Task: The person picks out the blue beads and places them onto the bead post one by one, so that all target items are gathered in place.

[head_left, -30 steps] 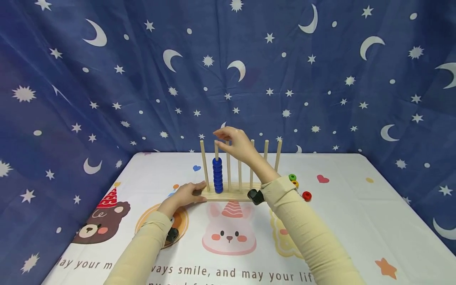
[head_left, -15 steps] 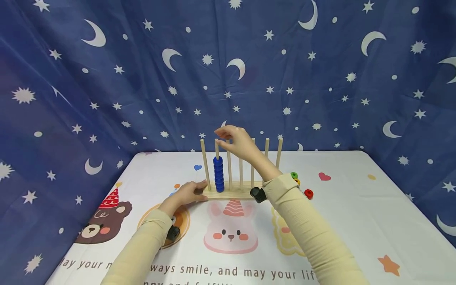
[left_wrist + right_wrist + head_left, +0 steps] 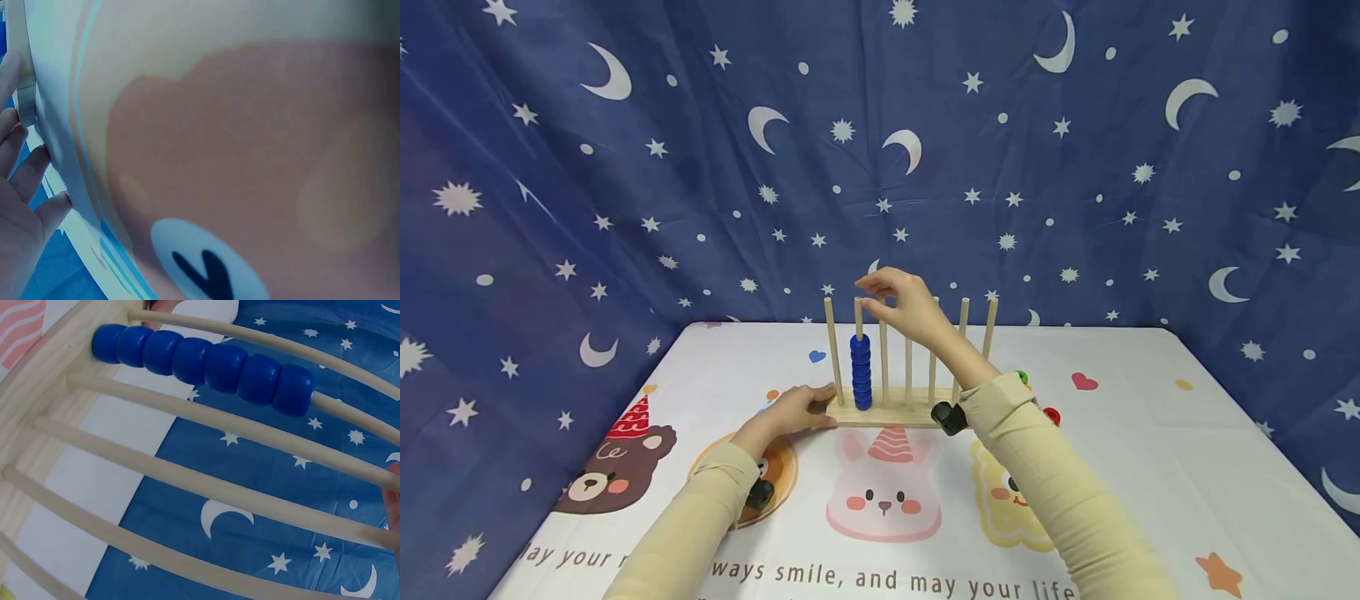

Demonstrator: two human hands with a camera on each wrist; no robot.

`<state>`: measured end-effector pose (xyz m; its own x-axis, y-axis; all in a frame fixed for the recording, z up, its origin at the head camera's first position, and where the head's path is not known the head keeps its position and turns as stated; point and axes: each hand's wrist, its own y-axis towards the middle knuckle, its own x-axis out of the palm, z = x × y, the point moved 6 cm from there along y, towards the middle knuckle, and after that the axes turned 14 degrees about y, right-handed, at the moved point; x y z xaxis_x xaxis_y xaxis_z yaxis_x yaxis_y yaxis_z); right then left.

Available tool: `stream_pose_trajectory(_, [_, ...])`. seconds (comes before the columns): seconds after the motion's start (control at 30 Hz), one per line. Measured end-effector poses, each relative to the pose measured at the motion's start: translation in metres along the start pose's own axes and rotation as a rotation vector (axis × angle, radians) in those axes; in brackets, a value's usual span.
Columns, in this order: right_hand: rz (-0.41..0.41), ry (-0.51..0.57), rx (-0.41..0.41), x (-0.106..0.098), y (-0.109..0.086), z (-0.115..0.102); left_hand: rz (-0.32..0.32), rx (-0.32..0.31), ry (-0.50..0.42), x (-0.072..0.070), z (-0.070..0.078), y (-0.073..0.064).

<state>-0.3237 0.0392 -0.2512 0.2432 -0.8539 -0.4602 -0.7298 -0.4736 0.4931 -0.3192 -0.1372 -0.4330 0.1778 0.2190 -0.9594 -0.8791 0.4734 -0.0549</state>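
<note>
In the head view a wooden bead rack [image 3: 891, 407] with several upright pegs stands on the table. On its second peg from the left is a stack of blue beads [image 3: 861, 372], seen close in the right wrist view. My left hand [image 3: 793, 410] holds the left end of the rack's base, thumb in front, other fingers partly hidden behind. Above the bead stack, my right hand [image 3: 910, 307] hovers at the second peg's bare top, thumb and forefinger apart. No bead shows between them. Only a bit of the right hand [image 3: 392, 494] enters the right wrist view.
A red bead [image 3: 1052, 416] and a green bead [image 3: 1022, 377] lie right of the rack, partly covered by my right sleeve [image 3: 1037, 467]. The printed white tablecloth [image 3: 1120, 483] covers the table. Behind it hangs a blue curtain [image 3: 820, 183] with moons and stars.
Both hands keep nearly the same place at the rack, and the blue stack looks the same. The head view has shifted slightly, and my right sleeve covers more of the loose beads.
</note>
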Motion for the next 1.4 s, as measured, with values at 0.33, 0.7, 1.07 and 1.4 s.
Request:
stream_pose_trajectory(0.33, [-0.008,-0.016,-0.082,-0.013,-0.011,0.003,0.003,0.052,0.01,-0.002,0.005,0.003])
stream_pose_trajectory(0.7, [0.017,0.078,-0.104,-0.039,-0.027,-0.005,0.081,0.035,0.023,-0.011,0.001,-0.002])
stream_pose_trajectory(1.07, [0.055,-0.014,-0.144,-0.071,-0.069,-0.003,0.367,-0.031,-0.052,-0.033,-0.008,-0.015])
stream_pose_trajectory(1.4, [0.085,-0.136,-0.093,-0.088,-0.096,0.014,0.405,-0.031,-0.061,-0.043,-0.013,-0.033])
